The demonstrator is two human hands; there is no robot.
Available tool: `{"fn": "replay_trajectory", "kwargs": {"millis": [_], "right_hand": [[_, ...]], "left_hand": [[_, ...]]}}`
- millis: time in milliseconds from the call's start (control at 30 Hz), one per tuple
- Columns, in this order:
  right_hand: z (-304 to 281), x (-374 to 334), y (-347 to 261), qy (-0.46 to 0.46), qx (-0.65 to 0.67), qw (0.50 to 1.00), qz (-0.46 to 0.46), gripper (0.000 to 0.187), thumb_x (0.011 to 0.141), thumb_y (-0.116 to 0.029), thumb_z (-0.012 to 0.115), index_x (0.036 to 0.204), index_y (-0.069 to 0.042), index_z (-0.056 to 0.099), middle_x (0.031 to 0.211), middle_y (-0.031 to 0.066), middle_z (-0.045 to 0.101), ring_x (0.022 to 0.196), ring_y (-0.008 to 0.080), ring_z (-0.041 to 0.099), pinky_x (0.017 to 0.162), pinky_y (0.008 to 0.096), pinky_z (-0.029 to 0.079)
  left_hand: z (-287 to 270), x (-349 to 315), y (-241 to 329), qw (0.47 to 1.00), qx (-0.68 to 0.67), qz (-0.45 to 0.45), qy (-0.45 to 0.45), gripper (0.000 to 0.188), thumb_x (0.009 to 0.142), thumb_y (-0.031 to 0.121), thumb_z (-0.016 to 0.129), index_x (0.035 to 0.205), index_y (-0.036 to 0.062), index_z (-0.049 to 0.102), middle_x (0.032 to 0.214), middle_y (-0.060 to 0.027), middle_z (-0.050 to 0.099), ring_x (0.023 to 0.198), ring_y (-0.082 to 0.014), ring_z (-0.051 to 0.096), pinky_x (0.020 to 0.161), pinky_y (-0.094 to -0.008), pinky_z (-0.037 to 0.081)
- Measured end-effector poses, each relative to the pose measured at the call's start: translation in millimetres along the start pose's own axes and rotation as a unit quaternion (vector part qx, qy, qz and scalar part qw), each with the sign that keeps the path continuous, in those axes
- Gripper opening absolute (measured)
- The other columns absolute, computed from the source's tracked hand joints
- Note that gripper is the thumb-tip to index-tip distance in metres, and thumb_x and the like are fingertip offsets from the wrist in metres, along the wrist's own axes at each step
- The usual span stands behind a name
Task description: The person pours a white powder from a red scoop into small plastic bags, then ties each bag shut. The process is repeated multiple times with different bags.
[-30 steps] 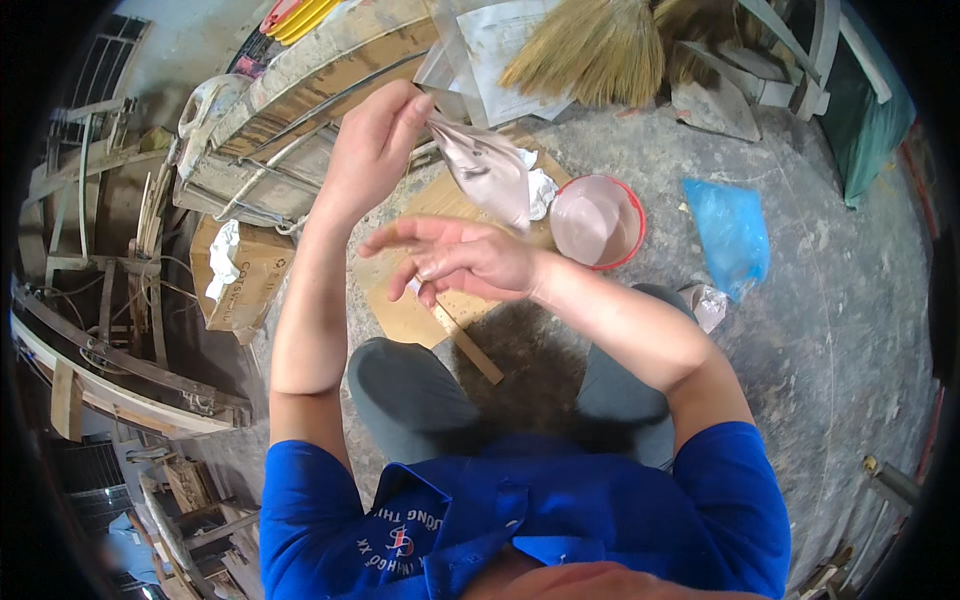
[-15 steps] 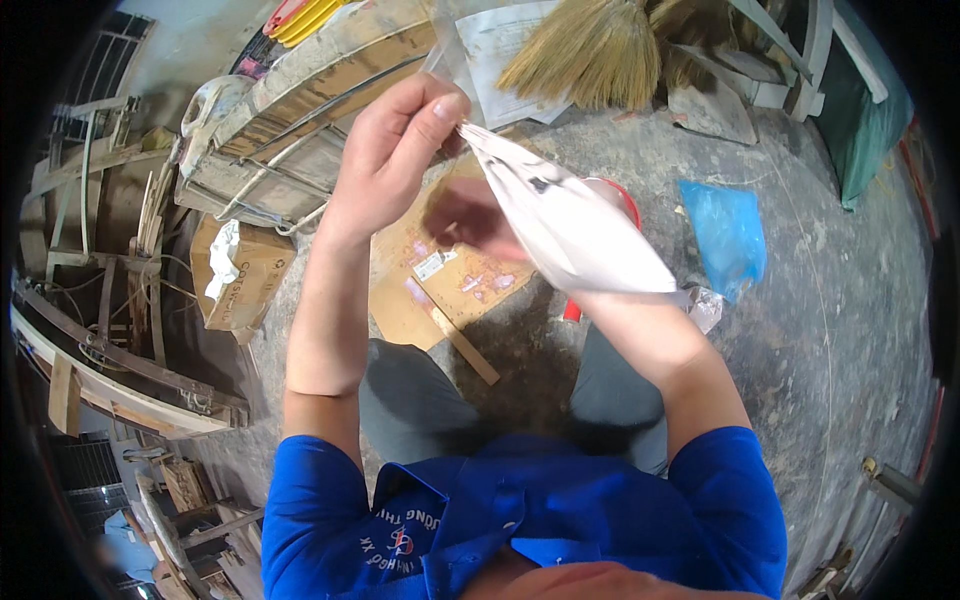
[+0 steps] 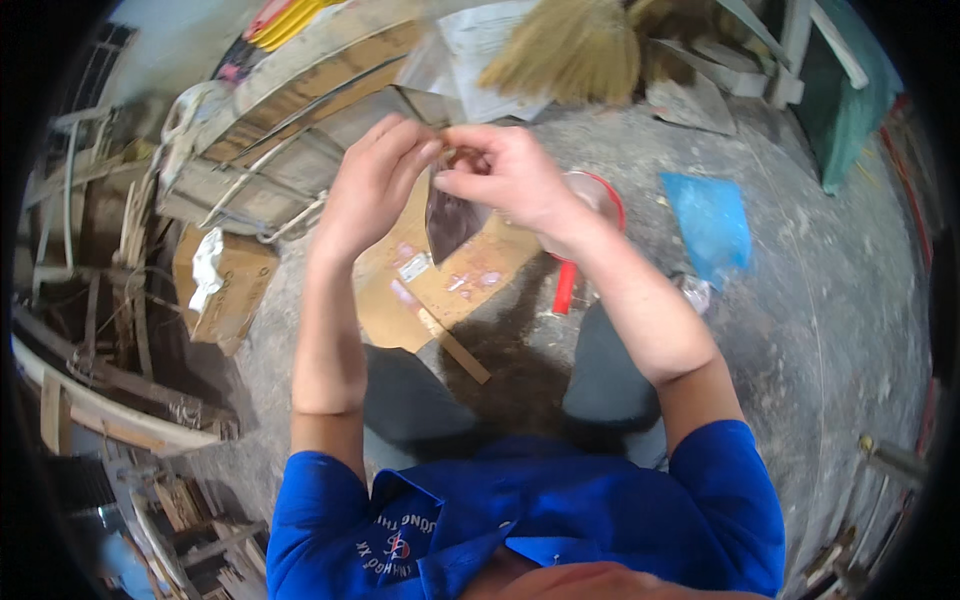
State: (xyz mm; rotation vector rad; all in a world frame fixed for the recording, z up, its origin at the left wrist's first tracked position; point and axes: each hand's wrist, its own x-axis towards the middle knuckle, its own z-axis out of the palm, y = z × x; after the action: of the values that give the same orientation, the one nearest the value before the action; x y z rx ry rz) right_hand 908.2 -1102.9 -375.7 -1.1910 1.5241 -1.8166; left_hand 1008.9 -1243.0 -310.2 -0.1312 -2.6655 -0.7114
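Note:
My left hand [image 3: 378,178] is closed, its fingertips pinching the gathered neck of a small plastic bag [image 3: 452,220]. Right beside it, my right hand [image 3: 505,172] has its thumb and fingers closed on the same neck. Below the fingers the bag hangs down to a pointed corner, looking dark in the shade. What the fingertips grip in detail is hidden and blurred. Under the hands lies a flattened piece of cardboard [image 3: 480,285] with pinkish stains and a small white label. A red-rimmed round container [image 3: 606,200] with a red handle [image 3: 564,288] stands behind my right forearm.
A thin wooden strip [image 3: 460,357] lies across the cardboard's near edge. To the right, a blue plastic bag [image 3: 708,228] rests on the concrete floor. A straw broom [image 3: 570,50] and white papers [image 3: 490,60] are at the far side. An open cardboard box [image 3: 225,285] stands left.
My right hand has come out from behind the bag and up to the neck beside my left hand. The bag, stretched out pale toward the right before, now hangs downward.

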Motion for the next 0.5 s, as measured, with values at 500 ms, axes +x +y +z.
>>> {"fn": "replay_trajectory", "kwargs": {"millis": [500], "right_hand": [[-3, 2, 10, 0.072, -0.066, 0.995, 0.033, 0.019, 0.069, -0.017, 0.064, 0.080, -0.001, 0.062, 0.063, 0.0084, 0.061, 0.061, 0.0172, 0.062, 0.057, 0.0285, 0.048]], "left_hand": [[66, -28, -11, 0.986, 0.090, -0.084, 0.115, 0.015, 0.084, 0.002, 0.054, 0.097, -0.0005, 0.060, 0.083, -0.0142, 0.059, 0.075, -0.0271, 0.059, 0.066, -0.0335, 0.046]]}}
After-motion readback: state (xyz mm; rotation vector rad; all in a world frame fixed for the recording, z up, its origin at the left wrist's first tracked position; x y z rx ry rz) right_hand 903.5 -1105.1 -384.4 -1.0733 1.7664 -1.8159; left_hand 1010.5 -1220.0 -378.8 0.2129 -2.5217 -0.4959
